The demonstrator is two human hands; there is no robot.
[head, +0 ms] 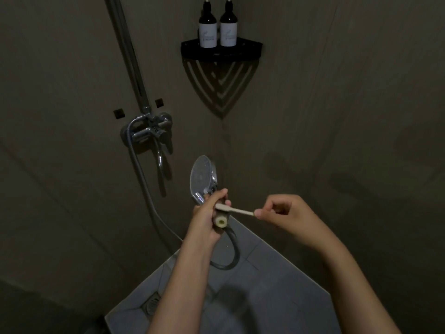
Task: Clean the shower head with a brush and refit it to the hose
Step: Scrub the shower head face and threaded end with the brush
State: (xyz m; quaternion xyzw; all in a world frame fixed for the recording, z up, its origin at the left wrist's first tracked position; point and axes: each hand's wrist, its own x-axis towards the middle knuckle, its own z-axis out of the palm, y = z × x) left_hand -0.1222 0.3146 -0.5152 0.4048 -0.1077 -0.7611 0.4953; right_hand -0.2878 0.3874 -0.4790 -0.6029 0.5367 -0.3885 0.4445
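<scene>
My left hand (pixel 207 219) grips the handle of a chrome shower head (pixel 202 178), its round face pointing up and away. The handle's open, pale threaded end (pixel 221 222) faces me, detached from the hose. My right hand (pixel 280 212) pinches a small pale brush (pixel 237 210), like a toothbrush, whose head lies against the handle just above the open end. The grey hose (pixel 144 179) runs down from the wall mixer and loops on the floor (pixel 231 259) below my hands; its free end is hidden behind my left hand.
A chrome mixer tap (pixel 151 131) with a riser pipe (pixel 127 51) is on the left wall. A black corner shelf (pixel 221 50) holds two dark bottles (pixel 218 25). A floor drain (pixel 152 306) sits in the grey tiled floor at lower left.
</scene>
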